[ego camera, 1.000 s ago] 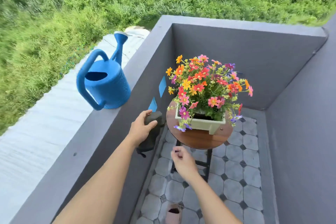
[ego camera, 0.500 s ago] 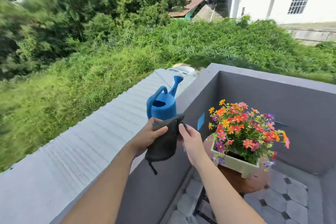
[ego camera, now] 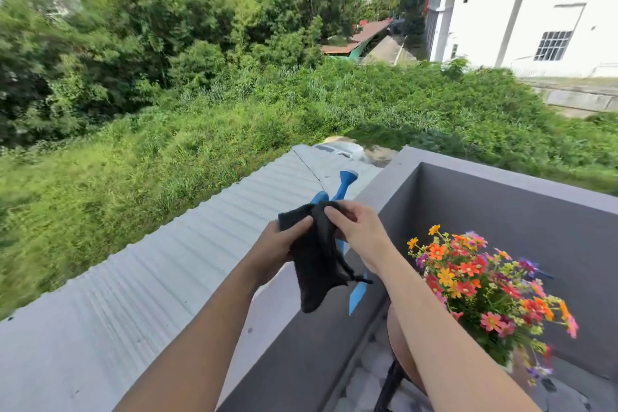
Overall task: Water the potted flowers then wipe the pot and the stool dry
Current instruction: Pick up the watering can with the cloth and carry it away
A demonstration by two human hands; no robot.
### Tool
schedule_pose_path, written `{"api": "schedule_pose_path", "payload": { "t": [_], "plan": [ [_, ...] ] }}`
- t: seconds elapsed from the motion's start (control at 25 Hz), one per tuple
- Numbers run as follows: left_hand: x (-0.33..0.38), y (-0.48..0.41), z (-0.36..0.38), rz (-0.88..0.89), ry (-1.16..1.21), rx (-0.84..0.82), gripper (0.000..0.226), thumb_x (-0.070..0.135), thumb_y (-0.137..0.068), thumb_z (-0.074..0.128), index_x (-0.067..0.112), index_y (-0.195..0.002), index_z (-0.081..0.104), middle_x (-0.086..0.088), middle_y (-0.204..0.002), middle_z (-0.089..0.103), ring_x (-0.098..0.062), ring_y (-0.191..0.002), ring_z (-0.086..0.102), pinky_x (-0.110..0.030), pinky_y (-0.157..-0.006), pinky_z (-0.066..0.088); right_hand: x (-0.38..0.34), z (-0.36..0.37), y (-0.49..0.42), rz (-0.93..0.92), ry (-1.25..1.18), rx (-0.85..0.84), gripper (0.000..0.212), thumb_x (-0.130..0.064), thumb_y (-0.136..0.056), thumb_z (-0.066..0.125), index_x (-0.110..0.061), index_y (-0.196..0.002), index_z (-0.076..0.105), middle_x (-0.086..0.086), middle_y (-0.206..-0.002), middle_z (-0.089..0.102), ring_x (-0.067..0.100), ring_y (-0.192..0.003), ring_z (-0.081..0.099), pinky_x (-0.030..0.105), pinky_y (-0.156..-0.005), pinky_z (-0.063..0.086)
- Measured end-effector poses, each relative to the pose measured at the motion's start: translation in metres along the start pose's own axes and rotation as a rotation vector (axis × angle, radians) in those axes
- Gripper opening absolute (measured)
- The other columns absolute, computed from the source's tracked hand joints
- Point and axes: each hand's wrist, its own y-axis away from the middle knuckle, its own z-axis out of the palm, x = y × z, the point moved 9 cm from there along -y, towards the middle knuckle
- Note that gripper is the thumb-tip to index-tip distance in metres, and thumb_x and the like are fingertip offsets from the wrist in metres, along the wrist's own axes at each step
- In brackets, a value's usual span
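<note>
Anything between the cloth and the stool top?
No separate object visible. The left hand and right hand hold the cloth by the wall. The stool sits lower right, partly hidden by the right forearm. The flowers overhang it.

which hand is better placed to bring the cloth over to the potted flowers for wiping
Probably the right hand: it pinches the black cloth and is nearer the flowers; the left hand holds it farther away.

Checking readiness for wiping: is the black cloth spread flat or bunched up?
Bunched up: the black cloth hangs in loose folds, left hand gripping its side, right hand pinching its top edge.
</note>
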Motion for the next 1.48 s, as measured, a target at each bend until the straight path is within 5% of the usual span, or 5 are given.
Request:
{"api": "schedule_pose_path", "payload": {
  "t": [0.32,0.72,0.96,1.08,1.48],
  "plan": [
    [0.026,-0.08,-0.067,-0.03,-0.203,0.029,0.024,0.022,-0.086,0.068,0.009,-0.106,0.067,-0.01,-0.106,0.072,-0.021,-0.093,0.069,-0.041,-0.083,0.053,0.021,-0.02,-0.055,0.089,-0.087,0.105,0.012,-0.014,-0.093,0.059,-0.017,-0.091,0.071,-0.001,-0.088,0.075,0.009,-0.083,0.07,0.018,-0.076,0.056],
    [-0.01,-0.185,-0.071,-0.047,-0.654,0.12,0.049,0.044,-0.078,0.071,0.019,-0.117,0.054,-0.002,-0.107,0.059,-0.018,-0.1,0.056,-0.026,-0.075,0.043,0.101,-0.051,-0.12,0.251,0.352,0.291,0.016,-0.025,-0.093,0.059,-0.02,-0.105,0.067,-0.006,-0.093,0.068,0.013,-0.091,0.065,0.033,-0.092,0.053],
    [0.001,-0.175,-0.052,-0.127,-1.065,0.156,0.056,0.065,-0.086,0.039,0.013,-0.067,0.049,-0.009,-0.08,0.064,-0.028,-0.083,0.062,-0.035,-0.072,0.047,0.105,-0.035,-0.109,0.032,0.787,0.315,0.045,-0.031,-0.097,0.048,-0.014,-0.138,0.045,0.004,-0.135,0.052,0.022,-0.127,0.045,0.036,-0.109,0.034],
    [-0.008,-0.166,-0.026,-0.167,-1.25,0.089,0.058,0.068,-0.083,0.041,0.012,-0.08,0.056,-0.008,-0.09,0.06,-0.028,-0.094,0.059,-0.031,-0.069,0.038,0.12,-0.028,-0.107,0.072,0.831,0.188,0.047,-0.03,-0.102,0.034,-0.014,-0.146,0.034,0.005,-0.15,0.041,0.023,-0.14,0.035,0.039,-0.115,0.027],
    [-0.016,-0.141,-0.002,-0.045,-1.04,0.208,0.04,0.04,-0.092,0.047,0.003,-0.09,0.059,-0.018,-0.103,0.066,-0.033,-0.1,0.059,-0.031,-0.075,0.039,0.117,-0.034,-0.086,0.134,1.258,-0.041,0.055,-0.037,-0.103,0.014,-0.017,-0.153,0.002,-0.001,-0.163,0.001,0.014,-0.15,-0.001,0.041,-0.121,-0.001]
  ]
}}
